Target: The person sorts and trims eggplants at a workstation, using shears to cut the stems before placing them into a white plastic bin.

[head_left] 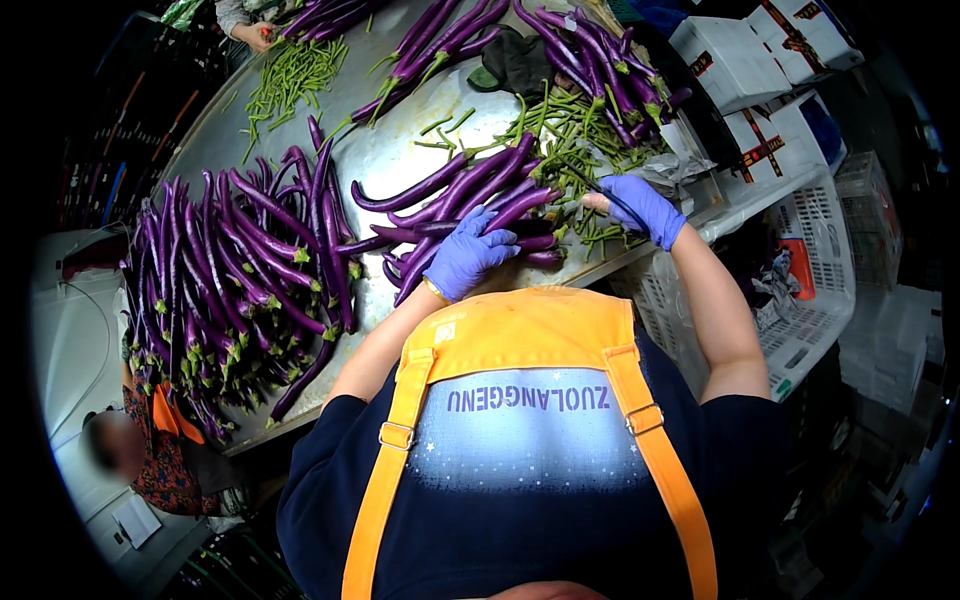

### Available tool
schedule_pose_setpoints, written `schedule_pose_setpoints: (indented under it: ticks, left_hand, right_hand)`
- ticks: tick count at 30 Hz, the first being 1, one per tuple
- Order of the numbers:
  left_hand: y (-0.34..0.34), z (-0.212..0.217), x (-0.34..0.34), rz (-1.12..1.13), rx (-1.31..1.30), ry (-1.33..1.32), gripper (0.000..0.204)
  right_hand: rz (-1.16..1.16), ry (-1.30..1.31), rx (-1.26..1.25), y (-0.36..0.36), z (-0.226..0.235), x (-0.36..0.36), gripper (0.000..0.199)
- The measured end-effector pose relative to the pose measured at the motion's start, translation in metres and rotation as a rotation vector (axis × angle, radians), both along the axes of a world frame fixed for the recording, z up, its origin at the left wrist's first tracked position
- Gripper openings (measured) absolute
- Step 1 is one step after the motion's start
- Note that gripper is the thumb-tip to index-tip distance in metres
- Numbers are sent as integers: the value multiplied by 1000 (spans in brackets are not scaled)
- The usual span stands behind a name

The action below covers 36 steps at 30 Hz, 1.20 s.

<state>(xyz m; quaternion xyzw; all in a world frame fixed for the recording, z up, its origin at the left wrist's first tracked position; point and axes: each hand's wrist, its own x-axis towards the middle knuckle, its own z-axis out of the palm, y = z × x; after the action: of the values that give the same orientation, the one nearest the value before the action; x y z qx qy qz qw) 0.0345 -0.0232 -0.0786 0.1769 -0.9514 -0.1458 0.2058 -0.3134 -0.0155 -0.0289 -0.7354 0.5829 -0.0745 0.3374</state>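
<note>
Our left fingers [480,232], in a blue glove, lie spread and flat on the near eggplants [470,195], clamped on nothing. Those eggplants run long-axis from lower left to upper right, stem ends toward our right hand [645,208]. The right fingers are curled shut around a thin dark blade [600,192], which points left at those stems. The left hand is nearer the pile; cut stems [570,130] litter the table [385,155] beyond.
</note>
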Motion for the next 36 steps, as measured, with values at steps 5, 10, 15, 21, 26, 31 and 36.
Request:
schedule_pose_setpoints:
  ticks: [5,10,15,21,26,31,36]
  left_hand:
    - [0,-2,1,-1,2,-7,30]
    - [1,-6,3,-9,35,16,31]
    - [0,-6,2,-14,51,6,30]
    - [-1,7,8,205,-3,130,29]
    - [-5,42,4,565,-167,-144,43]
    - [-6,42,-26,484,-43,-491,51]
    - [0,40,-32,435,-57,-608,68]
  right_hand:
    - [42,98,108,-2,-24,-7,59]
    - [38,47,223,-21,-31,7,61]
    - [111,35,139,-38,-39,19,51]
    - [68,143,-27,-30,-47,22,56]
    - [16,64,202,0,-23,5,59]
    - [245,179,95,15,-35,1,61]
    - [182,237,143,17,2,25,60]
